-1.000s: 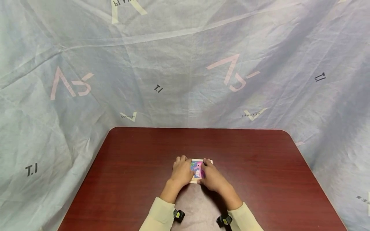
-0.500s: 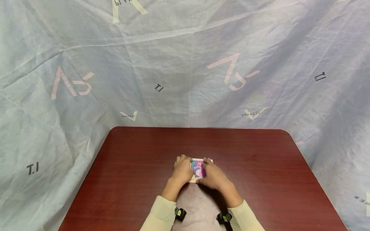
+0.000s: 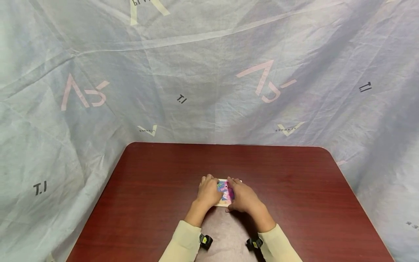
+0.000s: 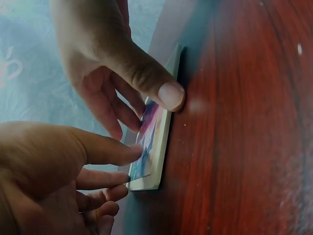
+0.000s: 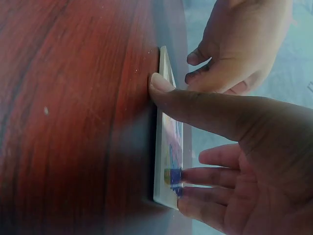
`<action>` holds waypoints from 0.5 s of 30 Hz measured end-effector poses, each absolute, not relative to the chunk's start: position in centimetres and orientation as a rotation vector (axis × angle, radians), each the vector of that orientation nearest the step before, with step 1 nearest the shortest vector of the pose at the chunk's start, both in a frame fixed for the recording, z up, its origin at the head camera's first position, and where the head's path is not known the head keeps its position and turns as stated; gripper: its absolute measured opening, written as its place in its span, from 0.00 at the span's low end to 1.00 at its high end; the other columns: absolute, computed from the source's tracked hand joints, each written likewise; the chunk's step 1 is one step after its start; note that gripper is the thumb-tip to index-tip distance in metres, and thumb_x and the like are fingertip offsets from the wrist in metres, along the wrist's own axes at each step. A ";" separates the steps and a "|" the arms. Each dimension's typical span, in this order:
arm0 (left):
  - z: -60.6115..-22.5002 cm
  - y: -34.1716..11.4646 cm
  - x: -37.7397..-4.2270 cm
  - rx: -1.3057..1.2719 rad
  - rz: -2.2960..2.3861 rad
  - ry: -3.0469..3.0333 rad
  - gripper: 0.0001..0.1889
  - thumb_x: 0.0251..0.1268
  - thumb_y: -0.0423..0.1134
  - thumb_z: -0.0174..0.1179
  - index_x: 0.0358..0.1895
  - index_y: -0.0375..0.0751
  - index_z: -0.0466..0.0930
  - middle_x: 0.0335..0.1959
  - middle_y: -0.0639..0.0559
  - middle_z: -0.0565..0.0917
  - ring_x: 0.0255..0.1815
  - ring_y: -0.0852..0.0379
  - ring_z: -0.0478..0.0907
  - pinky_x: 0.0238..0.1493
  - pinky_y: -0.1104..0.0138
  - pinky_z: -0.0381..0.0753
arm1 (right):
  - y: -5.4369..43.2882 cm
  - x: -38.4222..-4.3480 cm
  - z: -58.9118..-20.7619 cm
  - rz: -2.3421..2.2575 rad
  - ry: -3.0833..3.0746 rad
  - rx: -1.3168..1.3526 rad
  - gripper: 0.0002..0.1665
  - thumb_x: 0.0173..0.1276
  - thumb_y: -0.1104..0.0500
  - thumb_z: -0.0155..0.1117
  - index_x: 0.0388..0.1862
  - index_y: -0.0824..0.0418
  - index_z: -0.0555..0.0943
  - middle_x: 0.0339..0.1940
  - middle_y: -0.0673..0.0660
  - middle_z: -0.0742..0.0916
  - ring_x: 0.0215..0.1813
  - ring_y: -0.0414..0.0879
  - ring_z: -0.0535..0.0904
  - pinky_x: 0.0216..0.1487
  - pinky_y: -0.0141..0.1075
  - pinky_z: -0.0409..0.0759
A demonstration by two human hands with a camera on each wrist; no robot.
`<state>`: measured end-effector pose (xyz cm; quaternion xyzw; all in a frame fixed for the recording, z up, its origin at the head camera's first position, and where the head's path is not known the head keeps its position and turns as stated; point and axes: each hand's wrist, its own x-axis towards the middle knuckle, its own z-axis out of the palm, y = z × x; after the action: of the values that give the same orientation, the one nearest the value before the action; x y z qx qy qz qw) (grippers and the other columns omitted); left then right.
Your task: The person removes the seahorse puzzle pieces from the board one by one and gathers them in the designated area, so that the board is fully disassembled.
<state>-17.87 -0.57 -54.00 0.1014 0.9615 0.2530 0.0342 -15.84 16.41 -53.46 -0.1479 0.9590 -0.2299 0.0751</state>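
On my head view I have a small picture board (image 3: 224, 199) just short of six o'clock from the centre, a pale rim around a pink and blue print. It lies level, on or barely above the dark red, wood-grained counter (image 3: 147, 196); with the shadow along its edge, I can't tell which.

My left hand (image 3: 208, 193) is at the board's nine o'clock, its thumb over the print and its fingers by the edge towards eleven. There's a gap between thumb and forefinger, and I can't tell whether they pinch the board. My right hand (image 3: 243, 197) is at three o'clock, thumb and fingers spread well apart: the thumb at the five o'clock edge, the fingertips up towards one.

Pale sleeves (image 3: 184, 238) cover both forearms, with a small black wrist camera (image 3: 206, 241) at about seven o'clock from the board and another black camera (image 3: 254, 243) at five. Grey cloth (image 3: 209, 72) hangs beyond the counter at twelve, nine and three, printed with pink and yellowish marks and black lettering.
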 end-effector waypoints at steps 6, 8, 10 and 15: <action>-54.2 -0.4 -17.8 0.265 0.817 2.954 0.25 0.55 0.44 0.78 0.53 0.33 0.87 0.54 0.39 0.83 0.56 0.41 0.76 0.58 0.47 0.79 | 16.2 -15.8 -53.5 -0.658 2.905 -0.427 0.72 0.34 0.48 0.95 0.77 0.71 0.70 0.75 0.71 0.78 0.77 0.67 0.74 0.74 0.57 0.76; -54.1 -0.2 -17.7 0.239 0.837 2.952 0.26 0.55 0.45 0.79 0.54 0.33 0.88 0.54 0.39 0.83 0.56 0.41 0.76 0.58 0.47 0.79 | 16.1 -15.8 -53.5 -0.647 2.925 -0.424 0.72 0.33 0.48 0.96 0.76 0.72 0.71 0.73 0.72 0.79 0.75 0.67 0.76 0.73 0.57 0.77; -54.0 -0.1 -17.5 0.202 0.855 2.946 0.26 0.55 0.46 0.79 0.54 0.33 0.88 0.53 0.38 0.83 0.56 0.40 0.76 0.58 0.46 0.79 | 16.0 -15.8 -53.6 -0.635 2.947 -0.423 0.72 0.32 0.47 0.96 0.75 0.72 0.72 0.72 0.72 0.81 0.74 0.66 0.78 0.71 0.57 0.78; -53.8 0.0 -17.2 0.133 0.865 2.932 0.26 0.56 0.46 0.78 0.55 0.33 0.88 0.51 0.39 0.84 0.54 0.40 0.77 0.57 0.47 0.81 | 15.6 -15.5 -53.8 -0.631 2.966 -0.429 0.72 0.31 0.45 0.96 0.74 0.73 0.73 0.70 0.71 0.82 0.71 0.65 0.79 0.70 0.56 0.80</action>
<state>-17.21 0.01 -53.76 0.0433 0.9575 0.2823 0.0407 -15.53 15.63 -53.82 -0.1398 0.9678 -0.2058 0.0395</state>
